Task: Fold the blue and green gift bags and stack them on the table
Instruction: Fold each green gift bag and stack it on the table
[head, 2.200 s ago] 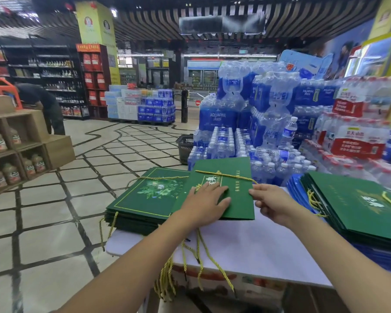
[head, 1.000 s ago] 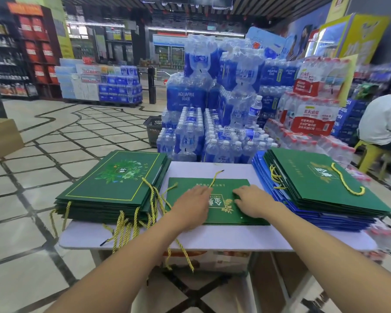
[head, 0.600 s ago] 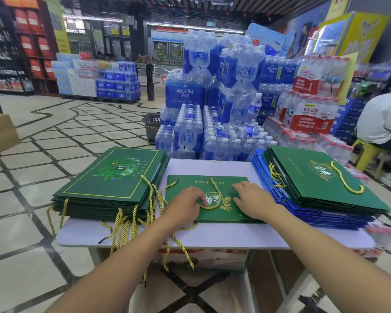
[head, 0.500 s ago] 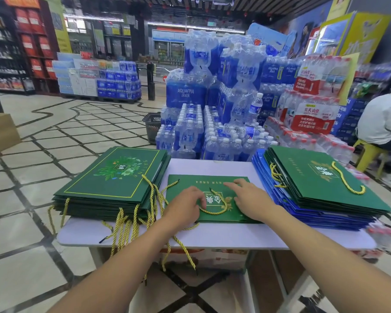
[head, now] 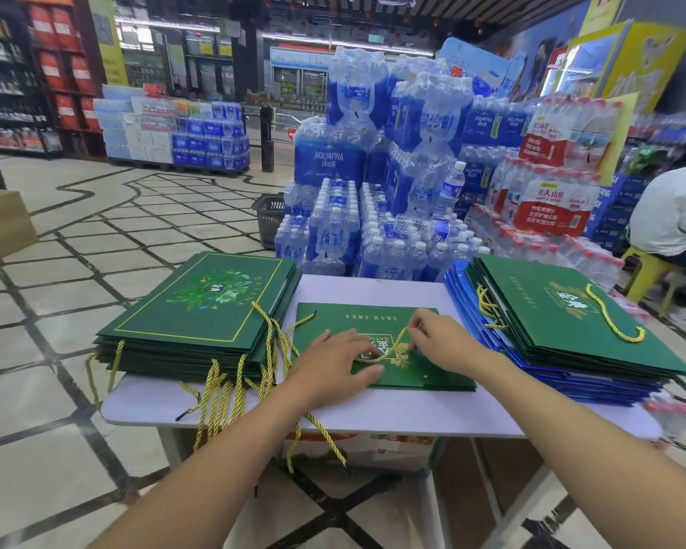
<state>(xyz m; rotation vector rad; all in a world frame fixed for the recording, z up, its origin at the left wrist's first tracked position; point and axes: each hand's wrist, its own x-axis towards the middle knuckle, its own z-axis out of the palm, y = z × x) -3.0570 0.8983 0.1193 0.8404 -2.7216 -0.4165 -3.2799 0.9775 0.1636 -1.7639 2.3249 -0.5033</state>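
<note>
Head camera looked down on a flat green paper gift bag (head: pixel 412 374) lying at the centre of the frame on a white smooth-topped table (head: pixel 373 414). The bag's long axis ran left to right across the picture, and its gold emblem and lettering read upside down from the wearer's side. Its surface looked matte and its edges sharply creased.

The left hand (head: pixel 333 366) lay on the bag's left half, fingers spread and nearly straight, pressing it flat. The right hand (head: pixel 440 342) pinched a yellow twisted rope handle (head: pixel 391 348), which curved in a loop over the emblem between the two hands.

At centre left sat a thick pile of dark green rectangular bags (head: pixel 199 307), its top face bordered by a thin gold line, with many yellow cords trailing over the table's near edge. At centre right, a second green pile (head: pixel 563 315) rested on glossy blue bags (head: pixel 571 384), one rope loop lying on top.

Behind the table rose shrink-wrapped packs of clear plastic water bottles (head: pixel 333 160). A black mesh basket (head: pixel 268 215) stood on the tiled floor beside them. At the right edge, a person in a white shirt (head: pixel 670 215) sat on a yellow stool (head: pixel 650 271).
</note>
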